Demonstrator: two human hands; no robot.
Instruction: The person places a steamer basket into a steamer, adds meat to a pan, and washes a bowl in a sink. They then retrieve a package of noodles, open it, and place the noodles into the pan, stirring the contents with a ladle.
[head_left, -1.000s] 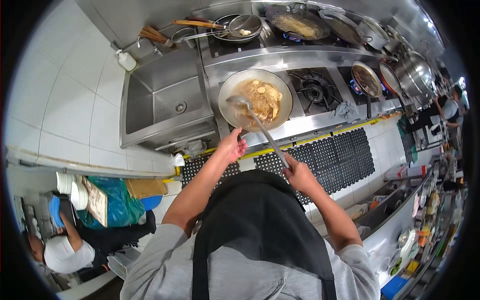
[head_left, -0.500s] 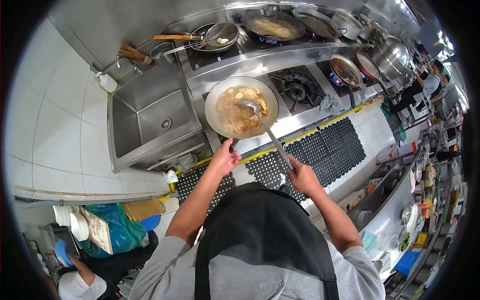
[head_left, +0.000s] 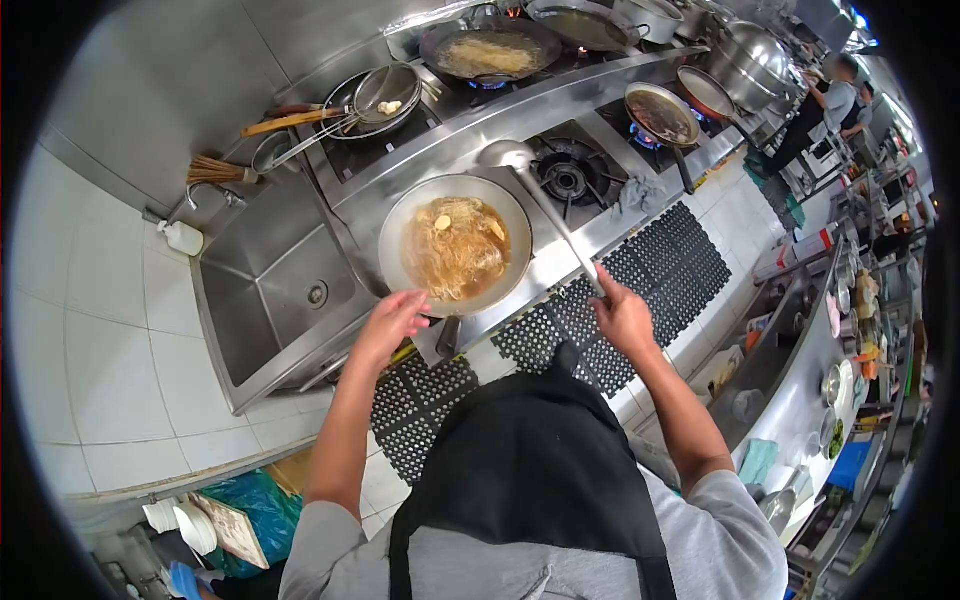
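Observation:
A pan (head_left: 393,232) of noodles in brown broth (head_left: 457,262) stands on the near stove, its dark handle (head_left: 447,338) pointing toward me. My left hand (head_left: 395,325) is at the pan's lower left rim, fingers apart and off the handle. Closed round the shaft of a long metal ladle (head_left: 560,228) is my right hand (head_left: 624,312). The ladle's bowl hangs outside the pan, past its upper right side, close to an unlit burner (head_left: 568,178).
To the left is a steel sink (head_left: 262,290). Behind stand a wok of frying food (head_left: 488,52) and a strainer (head_left: 388,95) over another pan. A pan of dark sauce (head_left: 661,113) sits over flame at right. Other people (head_left: 835,95) work farther off.
My right hand has lifted the ladle out of the noodles and across the pan's right rim. My left hand has let go of the pan handle and moved left. The view has shifted.

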